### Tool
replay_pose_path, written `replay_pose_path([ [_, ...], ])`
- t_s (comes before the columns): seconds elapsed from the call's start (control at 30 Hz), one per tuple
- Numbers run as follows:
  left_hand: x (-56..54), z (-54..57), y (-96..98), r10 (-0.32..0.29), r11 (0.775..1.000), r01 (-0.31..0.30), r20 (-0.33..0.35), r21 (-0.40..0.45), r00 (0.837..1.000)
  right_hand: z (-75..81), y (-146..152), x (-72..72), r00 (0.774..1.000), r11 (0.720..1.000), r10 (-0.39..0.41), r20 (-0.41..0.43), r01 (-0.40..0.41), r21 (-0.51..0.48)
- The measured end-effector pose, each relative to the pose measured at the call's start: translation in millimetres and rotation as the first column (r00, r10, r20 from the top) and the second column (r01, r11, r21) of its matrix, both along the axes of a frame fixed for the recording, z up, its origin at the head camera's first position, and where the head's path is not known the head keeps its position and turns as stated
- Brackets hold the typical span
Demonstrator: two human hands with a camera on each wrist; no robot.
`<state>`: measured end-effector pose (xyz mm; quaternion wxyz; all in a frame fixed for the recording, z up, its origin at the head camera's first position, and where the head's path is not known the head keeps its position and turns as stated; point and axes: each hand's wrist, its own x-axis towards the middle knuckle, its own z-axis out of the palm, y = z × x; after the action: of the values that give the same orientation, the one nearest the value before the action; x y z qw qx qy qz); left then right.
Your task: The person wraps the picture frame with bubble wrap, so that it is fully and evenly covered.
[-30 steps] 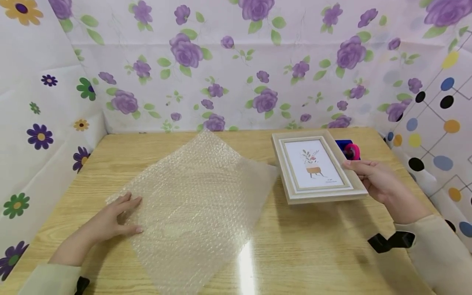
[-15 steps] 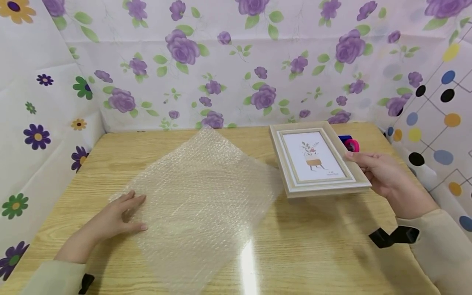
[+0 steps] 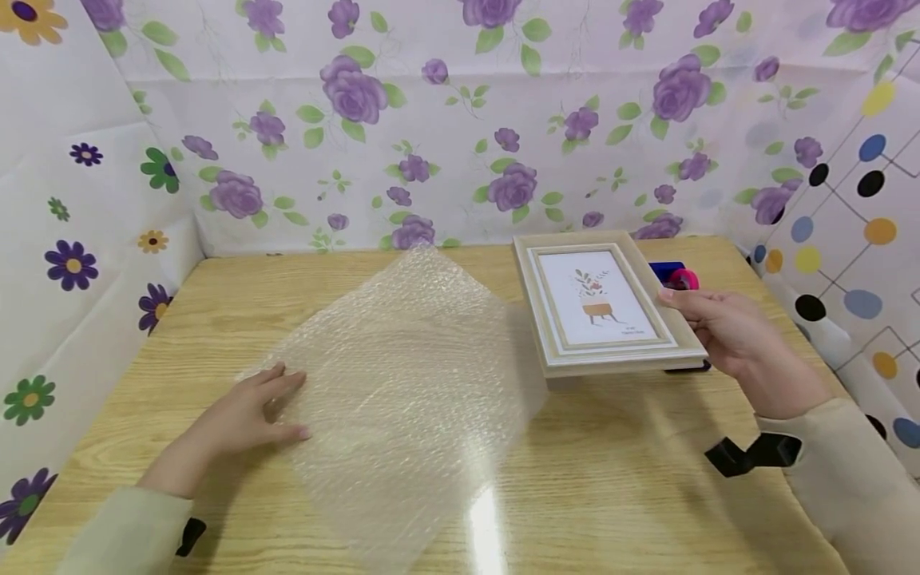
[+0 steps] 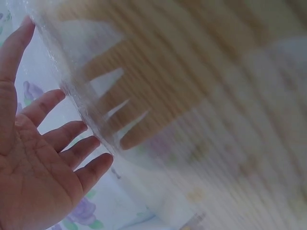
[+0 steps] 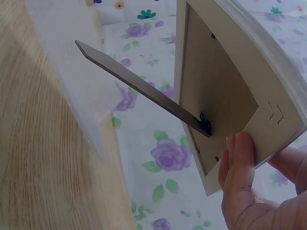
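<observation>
We noted a picture frame [image 3: 528,303] on the right side of the scene, held above the table [image 3: 618,495], face up and tilted, its print showing a plant in an orange-brown pot on legs. Our right hand [image 3: 726,335] gripped it by its right edge, thumb on the front, fingers behind. From the right wrist we saw the back, with a support leg [image 5: 144,91] standing out and arrow-like marks drawn near one corner. To the left, a sheet of bubble wrap [image 3: 410,383] lay spread cornerwise on the wood, its right corner just beside or under the frame; we could not tell which. Our left hand [image 3: 247,415] was at the sheet's left side, fingers spread and not curled round anything, well apart from the right. Behind the frame, to the right, we recorded a blue object [image 3: 667,267] with a pink ring [image 3: 684,279], partly hidden. Farthest off hung a white cloth [image 3: 431,144] with purple roses.
</observation>
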<state>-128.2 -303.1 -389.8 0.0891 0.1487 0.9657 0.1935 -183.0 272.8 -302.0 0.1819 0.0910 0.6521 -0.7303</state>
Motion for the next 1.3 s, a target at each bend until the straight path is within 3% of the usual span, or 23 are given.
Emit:
replay_pose_path([
  [0.33, -2.9, -3.2, 14.7, -0.003, 1.0, 0.002, -0.008, -0.02, 1.0, -5.0, -12, -1.2, 1.0, 0.997, 0.007, 0.0, -0.007, -0.082],
  [0.63, -3.8, -1.2, 32.9, -0.017, 0.999, 0.016, -0.039, -0.033, 0.999, -5.5, -29, 0.8, 1.0, 0.995, -0.018, 0.012, 0.019, -0.097],
  [0.87, -6.2, 0.8, 47.0, -0.015, 0.999, 0.013, -0.035, -0.046, 0.999, -8.9, -43, 0.5, 1.0, 0.994, 0.026, -0.009, -0.027, -0.11],
  [1.3, -8.4, 2.8, 76.9, -0.029, 0.997, 0.024, -0.077, -0.07, 0.997, -16.3, -68, -2.8, 0.999, 0.993, 0.036, -0.017, -0.038, -0.113],
])
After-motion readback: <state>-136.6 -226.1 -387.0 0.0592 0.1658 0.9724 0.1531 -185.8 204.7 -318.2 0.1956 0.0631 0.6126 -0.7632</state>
